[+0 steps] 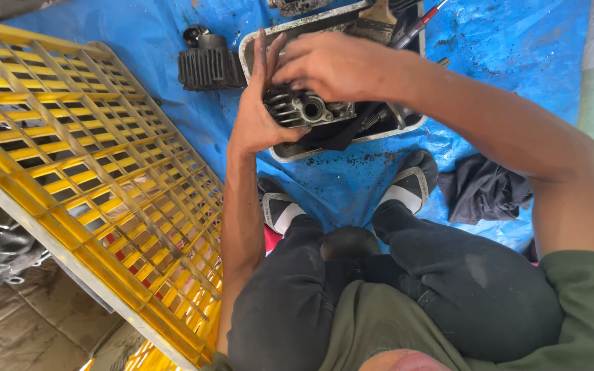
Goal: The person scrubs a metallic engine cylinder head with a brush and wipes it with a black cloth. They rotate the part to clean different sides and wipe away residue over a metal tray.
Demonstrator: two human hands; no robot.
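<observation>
Here, a finned metal cylinder head (pixel 304 108) is held above a grimy metal tray (pixel 256 41) at 12 o'clock. It is cupped from 9 o'clock by the left hand (pixel 254 103), fingers extended upward. It is covered from above by the right hand (pixel 335 65), fingers curled over its top. A dark finned engine cylinder (pixel 207 65) is seen on the blue tarp (pixel 517 48) at 10 o'clock, a yellow plastic crate (pixel 84 165) at 9 o'clock.

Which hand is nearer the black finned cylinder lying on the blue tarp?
Left. The left hand cups the finned engine part just right of the black finned cylinder; the right hand grips that part from above, farther off.
</observation>
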